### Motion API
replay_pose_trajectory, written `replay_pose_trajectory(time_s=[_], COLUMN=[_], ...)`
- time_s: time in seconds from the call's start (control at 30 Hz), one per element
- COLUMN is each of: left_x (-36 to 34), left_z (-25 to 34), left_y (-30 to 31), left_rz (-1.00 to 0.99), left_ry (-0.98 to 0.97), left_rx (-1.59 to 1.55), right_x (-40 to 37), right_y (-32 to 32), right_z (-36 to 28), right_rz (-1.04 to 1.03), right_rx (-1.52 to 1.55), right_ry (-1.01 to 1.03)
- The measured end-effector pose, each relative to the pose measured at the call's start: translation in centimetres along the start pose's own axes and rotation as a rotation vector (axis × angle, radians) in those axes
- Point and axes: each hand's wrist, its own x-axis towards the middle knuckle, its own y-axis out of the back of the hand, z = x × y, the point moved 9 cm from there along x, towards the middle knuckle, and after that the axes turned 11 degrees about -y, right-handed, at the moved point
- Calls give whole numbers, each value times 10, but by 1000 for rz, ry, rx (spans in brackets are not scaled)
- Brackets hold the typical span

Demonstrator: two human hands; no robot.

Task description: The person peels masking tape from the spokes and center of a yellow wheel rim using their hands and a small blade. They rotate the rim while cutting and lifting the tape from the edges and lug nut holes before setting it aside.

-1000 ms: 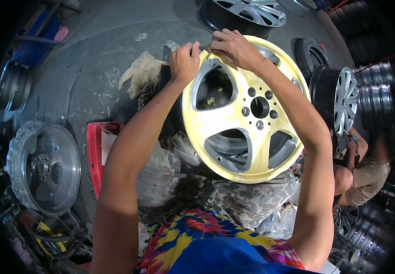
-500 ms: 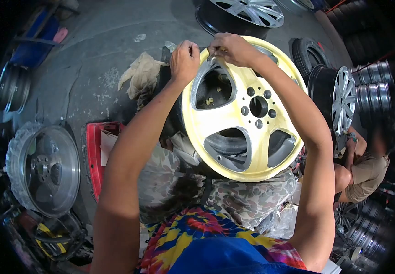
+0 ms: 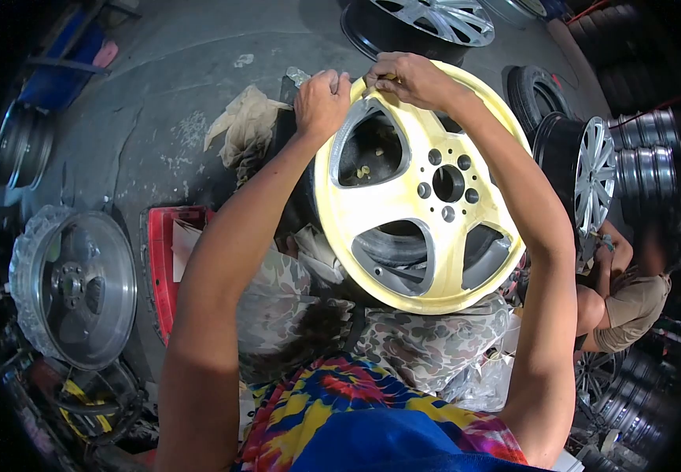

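Observation:
A pale yellow-coated car wheel rim [image 3: 388, 216] with several wide spokes leans over my lap, its face towards me. Grey bare metal shows around some of the spoke openings. At its upper left edge, my left hand [image 3: 322, 102] is closed with the fingers curled over the outer lip. Beside it on the top edge, my right hand [image 3: 410, 80] is bent down with thumb and fingers pinched together at the yellow surface. Whatever lies between those fingertips is too small to make out. Under the rim a dark tyre [image 3: 395, 248] shows through the lower openings.
A crumpled beige cloth [image 3: 242, 126] lies left of the rim. Further left are a red tray [image 3: 163, 271] and a plastic-edged wheel [image 3: 77, 287]. More wheels [image 3: 592, 173] and a tyre [image 3: 535, 98] stand at right, near a seated person [image 3: 631, 299].
My right hand has shifted slightly up and to the right along the rim's edge. The left hand has turned a little, staying at the lip. The rim stays nearly in place.

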Motion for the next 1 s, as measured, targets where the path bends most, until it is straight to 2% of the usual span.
replay_pose_trajectory(time_s=[0.1,0.27,0.37,0.43,0.47,0.53,0.57,0.7,0.8,0.87,0.93,1.0], left_x=[-1,0,-1,-3,-3,-2,-2,-3,-3,-4,-3,-3], left_z=[-4,-3,7,26,24,26,18,14,17,19,21,23], left_y=[-1,1,2,-6,-11,-20,-27,-24,-25,-24,-22,-22], left_rz=[23,41,61,-182,-188,-235,-311,-271,-309,-342,-347,-350], left_ry=[-14,-15,-97,-58,-64,-240,-211,-268,-255,-237,-224,-207], left_rx=[9,-8,-146,-46,-52,51,50,-109,-163,-141,-129,-121], right_x=[6,3,-20,-46,-58,-79,-82,-80,-65,-49,-39,-29], right_y=[-9,-18,-5,8,8,13,15,20,15,10,4,3], right_z=[-2,-14,-9,25,27,37,39,35,33,26,32,27], right_rz=[-94,-124,-26,176,180,230,261,312,211,184,142,116], right_rx=[-101,-185,-32,189,186,244,244,293,272,293,314,387], right_ry=[-91,-110,-172,-396,-406,-499,-479,-422,-474,-318,-333,-252])
